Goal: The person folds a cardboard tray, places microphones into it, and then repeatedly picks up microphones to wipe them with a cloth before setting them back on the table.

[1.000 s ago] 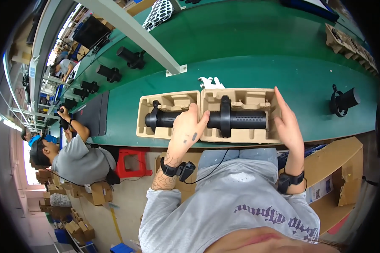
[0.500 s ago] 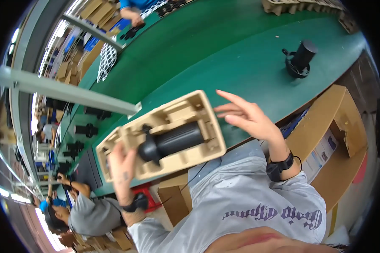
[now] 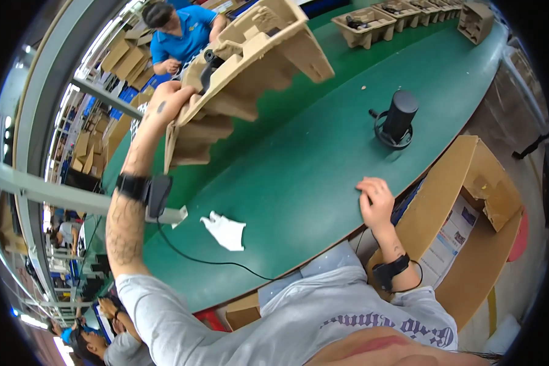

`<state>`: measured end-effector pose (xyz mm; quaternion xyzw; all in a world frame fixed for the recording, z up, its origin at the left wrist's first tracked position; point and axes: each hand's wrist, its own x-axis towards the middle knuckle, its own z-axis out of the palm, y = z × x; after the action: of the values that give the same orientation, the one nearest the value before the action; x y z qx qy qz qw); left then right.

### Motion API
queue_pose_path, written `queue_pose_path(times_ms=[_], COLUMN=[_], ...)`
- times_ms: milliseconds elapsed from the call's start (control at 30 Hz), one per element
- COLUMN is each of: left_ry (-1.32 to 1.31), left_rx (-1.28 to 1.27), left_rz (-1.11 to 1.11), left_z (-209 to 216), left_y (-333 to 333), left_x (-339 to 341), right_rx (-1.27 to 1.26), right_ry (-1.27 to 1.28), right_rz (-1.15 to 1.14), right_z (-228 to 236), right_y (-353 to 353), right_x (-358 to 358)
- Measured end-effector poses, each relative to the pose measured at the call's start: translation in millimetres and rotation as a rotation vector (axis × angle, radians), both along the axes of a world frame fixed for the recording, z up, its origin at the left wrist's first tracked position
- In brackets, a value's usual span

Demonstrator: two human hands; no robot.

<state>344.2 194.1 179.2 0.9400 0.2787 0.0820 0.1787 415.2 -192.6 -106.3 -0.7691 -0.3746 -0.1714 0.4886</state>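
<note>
My left hand (image 3: pixel 168 100) is raised over the far left of the table, gripping the end of a tan molded-pulp tray (image 3: pixel 259 85). The tray is tilted, and its sides hide most of what lies in it; a black part (image 3: pixel 209 70) shows near my fingers. My right hand (image 3: pixel 377 201) is at the table's near edge, loosely bent with thumb and fingers apart, holding nothing. Beyond it to the right, a black cylindrical device (image 3: pixel 401 116), perhaps a microphone, stands within a black ring-shaped mount (image 3: pixel 392 143).
A white glove-like piece (image 3: pixel 226 232) lies on the green table (image 3: pixel 299 183). Several pulp trays (image 3: pixel 366 33) line the far side. An open cardboard box (image 3: pixel 445 219) stands near right. A metal post (image 3: pixel 73 192) juts in from the left. Across the table sits a person in blue (image 3: pixel 189 33).
My left hand has carried the tray up and away to the far side, tilting it. The white piece beneath has come into view. My right hand has drawn back to the table edge.
</note>
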Motion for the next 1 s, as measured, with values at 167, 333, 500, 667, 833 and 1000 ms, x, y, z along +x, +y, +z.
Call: queue_pose_path(times_ms=[167, 333, 500, 667, 833, 1000], left_ry=[-0.010, -0.033, -0.120, -0.179, -0.268, -0.162], left_rx=[-0.011, -0.168, 0.111, -0.596, -0.626, -0.845], left_rz=[0.011, 0.089, -0.213, 0.025, 0.055, -0.171], left_z=[-67, -156, -208, -198, -192, -193], left_y=[54, 66, 55, 7, 15, -24], left_x=[131, 228, 315, 329, 323, 338], right_rx=[0.014, -0.007, -0.009, -0.014, 0.034, 0.037], right_ry=[-0.002, 0.016, 0.068, 0.055, 0.037, 0.021], right_rz=[-0.008, -0.018, -0.004, -0.040, -0.005, -0.031], right_z=[-9, 2, -1, -7, -2, 2], right_y=[-6, -7, -11, -14, -5, -3], right_x=[7, 11, 9, 10, 6, 5])
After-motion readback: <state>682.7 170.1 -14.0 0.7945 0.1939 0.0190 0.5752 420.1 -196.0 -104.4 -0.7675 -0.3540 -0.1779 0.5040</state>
